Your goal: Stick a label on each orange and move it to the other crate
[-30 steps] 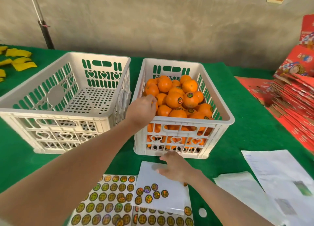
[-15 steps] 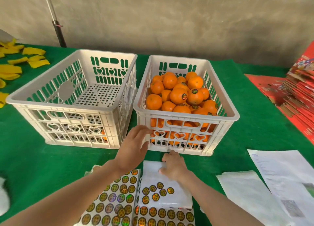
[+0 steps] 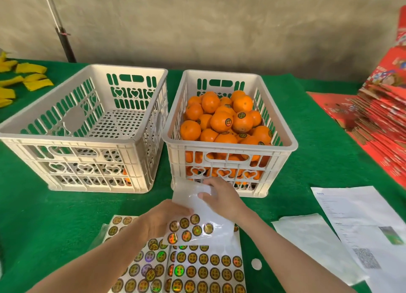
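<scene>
Both the left hand (image 3: 158,223) and right hand (image 3: 223,201) pinch the label sheet (image 3: 212,215) with curled fingers (image 3: 205,196); hasty peeling may crease a label (image 3: 197,230).

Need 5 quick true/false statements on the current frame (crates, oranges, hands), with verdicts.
1. The right crate is piled with oranges. True.
2. No orange carries a label yet. False: several in the right crate show round labels.
3. The left hand and the right hand are both on the partly used sticker sheet. True.
4. The left hand holds an orange. False: it grips the sticker sheet's edge.
5. The left crate is as full as the right. False: its floor is mostly bare, with only a bit of orange showing through its near slats.
</scene>
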{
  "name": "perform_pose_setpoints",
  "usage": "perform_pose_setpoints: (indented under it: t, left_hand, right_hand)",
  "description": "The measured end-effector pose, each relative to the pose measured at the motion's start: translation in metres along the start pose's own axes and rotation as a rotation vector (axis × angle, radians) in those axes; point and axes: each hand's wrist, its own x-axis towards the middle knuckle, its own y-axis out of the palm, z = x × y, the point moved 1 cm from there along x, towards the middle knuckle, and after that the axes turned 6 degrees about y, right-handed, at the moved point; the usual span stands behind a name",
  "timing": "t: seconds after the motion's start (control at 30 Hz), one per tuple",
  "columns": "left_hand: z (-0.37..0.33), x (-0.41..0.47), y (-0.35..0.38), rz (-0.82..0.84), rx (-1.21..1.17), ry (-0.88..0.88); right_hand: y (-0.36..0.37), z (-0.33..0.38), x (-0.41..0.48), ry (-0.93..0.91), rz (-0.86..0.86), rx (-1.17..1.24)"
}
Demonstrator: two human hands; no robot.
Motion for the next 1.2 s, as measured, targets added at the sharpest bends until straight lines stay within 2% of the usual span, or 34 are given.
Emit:
perform_pose_setpoints:
  t: [0.1,0.17,0.33,0.57,0.9,1.03,1.13,1.2]
  left_hand:
    - [0.001,-0.001,-0.002,0.066,-0.054,-0.001]
    - [0.001,-0.003,-0.005,0.08,-0.094,-0.006]
    - [0.004,-0.004,-0.007,0.107,-0.139,-0.014]
    - [0.008,-0.006,-0.008,0.091,-0.137,-0.035]
    - [0.004,-0.008,-0.011,0.106,-0.16,-0.023]
    - [0.003,-0.008,-0.013,0.123,-0.143,-0.023]
    - [0.005,-0.006,-0.018,0.172,-0.087,-0.028]
    - [0.006,-0.006,-0.017,0.169,0.047,-0.048]
  right_hand:
    - [-0.008,-0.001,-0.022,-0.192,-0.249,-0.042]
    - [-0.01,-0.004,-0.037,-0.281,-0.331,-0.056]
    - [-0.003,-0.008,-0.062,-0.219,-0.192,-0.048]
    - [0.007,0.0,-0.074,-0.217,-0.188,0.047]
    - [0.016,0.005,-0.073,0.113,-0.186,0.238]
    - [0.015,0.008,-0.071,0.15,-0.155,0.36]
    - [0.008,0.011,-0.069,0.144,-0.185,0.382]
    - [0.001,0.015,-0.064,0.125,-0.177,0.372]
